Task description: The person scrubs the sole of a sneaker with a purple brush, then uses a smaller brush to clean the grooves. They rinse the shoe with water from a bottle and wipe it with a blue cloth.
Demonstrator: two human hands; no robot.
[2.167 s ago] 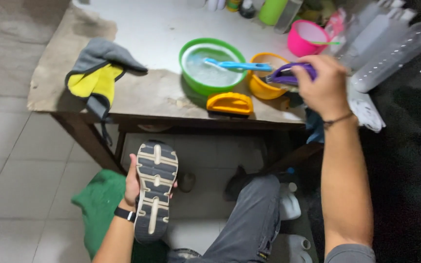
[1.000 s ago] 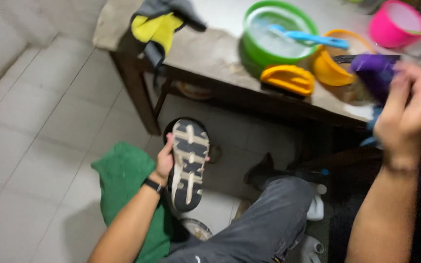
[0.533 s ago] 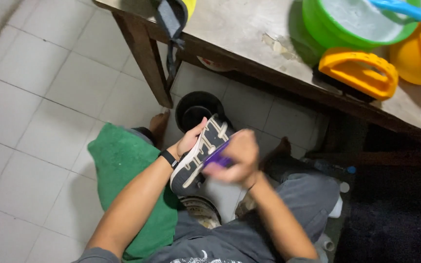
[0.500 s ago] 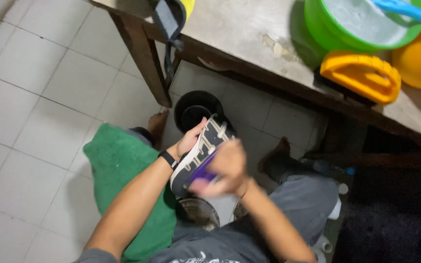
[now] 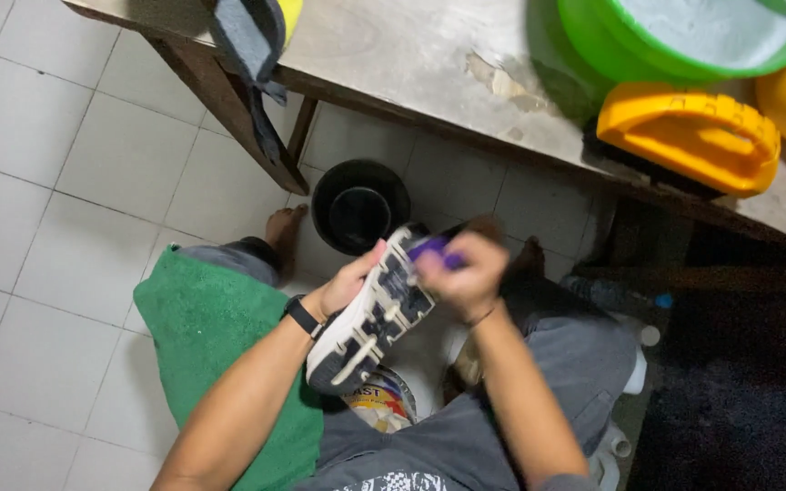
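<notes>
My left hand [image 5: 349, 282] grips a sports shoe [image 5: 370, 320] from its far side, sole turned up toward me, grey and white with dark tread. My right hand [image 5: 462, 273] is closed around a purple brush [image 5: 433, 252] and presses it against the toe end of the sole. Both hands are held over my lap, above grey trousers. A black watch band sits on my left wrist.
A green towel [image 5: 216, 341] lies over my left knee. A black bowl [image 5: 359, 205] stands on the tiled floor under a worn table [image 5: 411, 59]. On the table are a green basin [image 5: 684, 41], an orange brush holder [image 5: 689, 136] and a grey-yellow cloth [image 5: 252, 32].
My right hand came down from the table with the purple brush and now rests on the shoe sole. The view has tilted down toward my lap.
</notes>
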